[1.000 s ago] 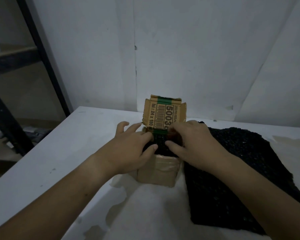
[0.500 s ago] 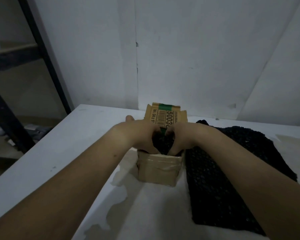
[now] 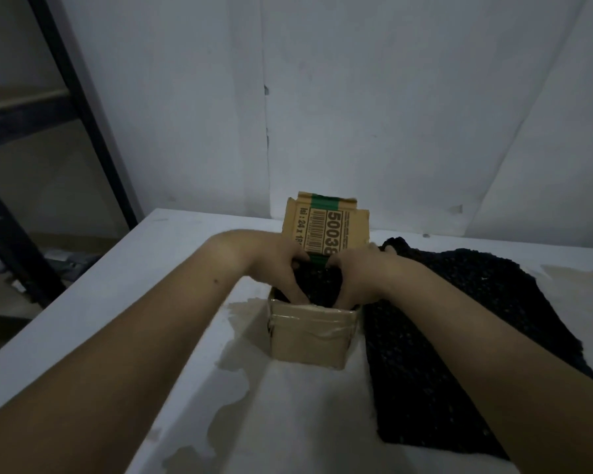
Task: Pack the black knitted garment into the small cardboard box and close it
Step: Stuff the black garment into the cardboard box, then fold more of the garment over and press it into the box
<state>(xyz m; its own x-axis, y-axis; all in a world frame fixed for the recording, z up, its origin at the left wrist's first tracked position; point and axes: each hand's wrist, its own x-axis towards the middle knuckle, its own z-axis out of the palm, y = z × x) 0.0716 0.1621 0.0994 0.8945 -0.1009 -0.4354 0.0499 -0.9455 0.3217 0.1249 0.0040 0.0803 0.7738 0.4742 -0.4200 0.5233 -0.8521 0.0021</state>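
A small cardboard box (image 3: 308, 340) stands on the white table, its printed lid flap (image 3: 326, 230) upright at the back. Black knitted fabric (image 3: 317, 282) fills its open top. My left hand (image 3: 274, 265) and my right hand (image 3: 353, 278) both press down into the box, fingers curled on that fabric. More of the black knitted garment (image 3: 435, 336) lies spread on the table to the right of the box, running under my right forearm.
The white table (image 3: 124, 319) has worn, stained patches near the box and its left edge drops off. A dark metal shelf frame (image 3: 79, 107) stands at the left. A white wall (image 3: 391, 97) rises right behind the table.
Both hands have gone from resting on top of the box to pushing deeper into it, wrists closer together. The box and the spread fabric have stayed in place.
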